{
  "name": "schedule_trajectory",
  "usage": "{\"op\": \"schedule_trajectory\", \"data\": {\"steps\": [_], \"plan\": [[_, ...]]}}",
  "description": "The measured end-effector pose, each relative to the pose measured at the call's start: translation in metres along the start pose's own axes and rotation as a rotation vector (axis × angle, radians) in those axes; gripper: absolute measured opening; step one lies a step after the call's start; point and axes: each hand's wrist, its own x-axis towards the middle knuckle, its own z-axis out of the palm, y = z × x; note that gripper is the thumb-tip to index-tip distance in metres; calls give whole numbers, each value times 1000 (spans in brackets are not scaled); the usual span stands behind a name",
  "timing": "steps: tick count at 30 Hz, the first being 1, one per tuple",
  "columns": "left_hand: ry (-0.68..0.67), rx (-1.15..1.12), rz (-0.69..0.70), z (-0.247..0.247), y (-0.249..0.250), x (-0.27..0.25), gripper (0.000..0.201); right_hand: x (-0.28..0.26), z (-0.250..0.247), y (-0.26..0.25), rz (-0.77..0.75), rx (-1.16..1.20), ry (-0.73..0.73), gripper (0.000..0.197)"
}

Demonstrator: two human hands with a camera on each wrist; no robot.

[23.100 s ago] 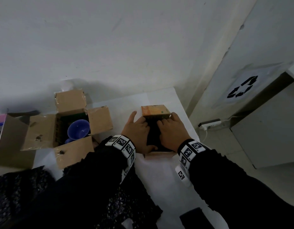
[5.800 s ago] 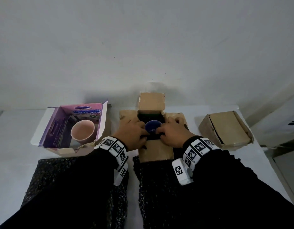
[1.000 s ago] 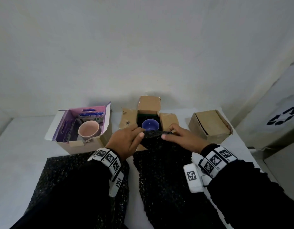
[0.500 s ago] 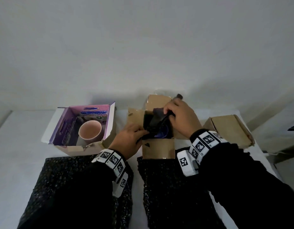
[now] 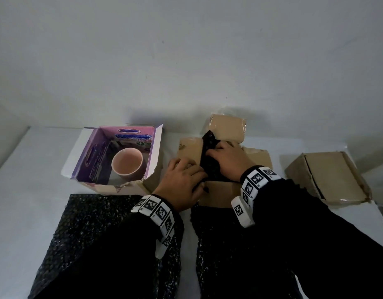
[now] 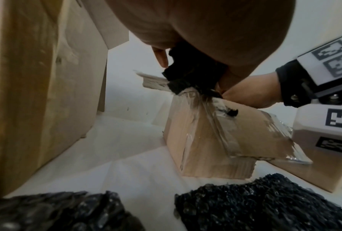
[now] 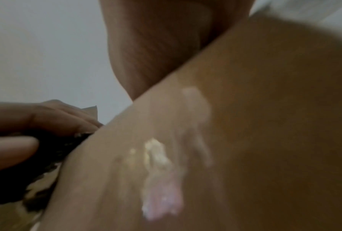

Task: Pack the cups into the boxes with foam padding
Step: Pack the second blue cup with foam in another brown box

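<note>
A pink cup (image 5: 127,164) stands inside the open purple box (image 5: 87,152) at the left. In the middle sits an open cardboard box (image 5: 220,193) with its flaps spread. A black foam piece (image 5: 209,147) lies over its opening, one end sticking up. My left hand (image 5: 186,178) pinches the foam's near edge, also seen in the left wrist view as the foam piece (image 6: 190,73). My right hand (image 5: 227,158) curls over the foam from the right. The blue cup is hidden under the foam. The right wrist view is blurred, mostly a cardboard flap (image 7: 245,125).
A closed cardboard box (image 5: 326,178) lies at the right near the table edge. Two black foam sheets (image 5: 82,229) (image 5: 210,244) lie on the white table (image 5: 24,180) at the front, partly under my sleeves. A wall stands close behind the boxes.
My right hand has come down and nearer with the foam, which now covers the box opening. The blue cup no longer shows. My left hand stays at the foam's near edge.
</note>
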Motion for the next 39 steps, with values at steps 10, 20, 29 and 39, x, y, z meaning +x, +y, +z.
{"op": "schedule_trajectory", "data": {"steps": [10, 20, 29, 39], "plan": [[34, -231, -87, 0, -1, 4, 35, 6, -9, 2, -38, 169, 119, 41], [217, -362, -148, -6, -1, 8, 14, 2, -4, 3, -52, 121, -57, 35], [240, -348, -227, -5, 12, 24, 26, -34, -11, 16, 20, 553, 54, 31], [59, 159, -30, -9, 14, 17, 31, -33, -1, 1, 92, 585, 236, 20]]}}
